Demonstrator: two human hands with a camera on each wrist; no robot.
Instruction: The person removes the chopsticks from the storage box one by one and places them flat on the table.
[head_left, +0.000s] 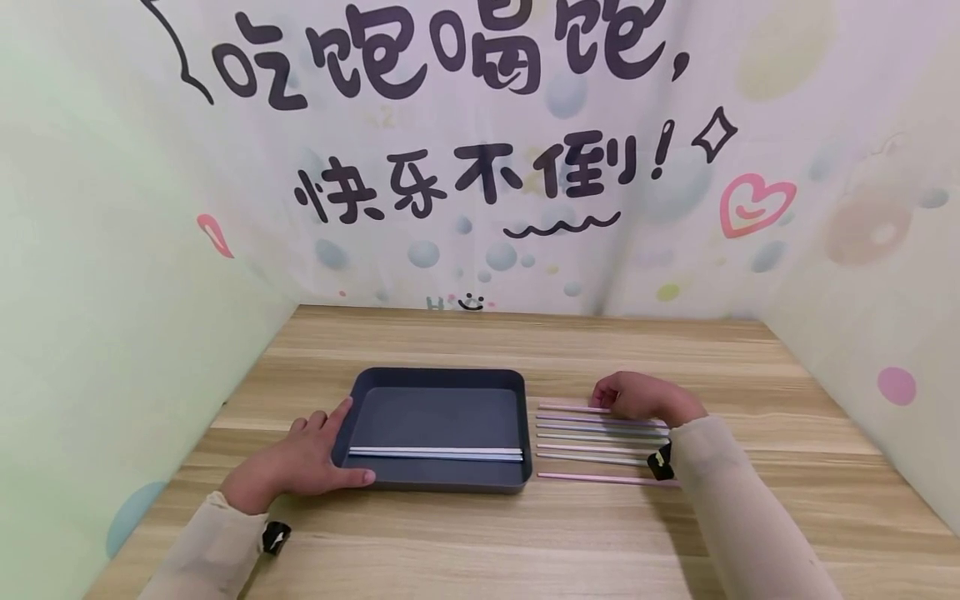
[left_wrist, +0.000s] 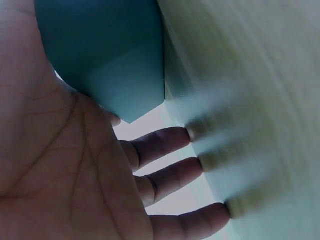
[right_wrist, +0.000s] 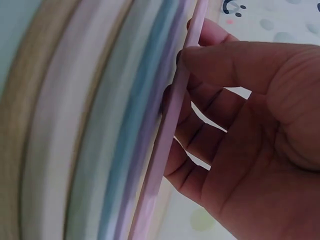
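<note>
My left hand (head_left: 300,460) lies against the left end of a dark grey tray (head_left: 446,482). Its thumb reaches along the front rim and its other fingers are stretched out, with three fingertips touching the table in the left wrist view. Inside the tray, pale white and bluish chopsticks (head_left: 435,453) lie lengthwise near the front wall. My right hand (head_left: 637,395) pinches a pink chopstick (right_wrist: 170,112) between thumb and fingers, at the far side of a row of pastel chopsticks (head_left: 573,437) right of the tray.
Nearer the front, another pink chopstick (head_left: 600,478) lies apart from the row, partly behind the right wrist strap (head_left: 661,462). Behind the wooden table (head_left: 480,542) stands a printed wall covering (head_left: 465,250), with pale walls on both sides.
</note>
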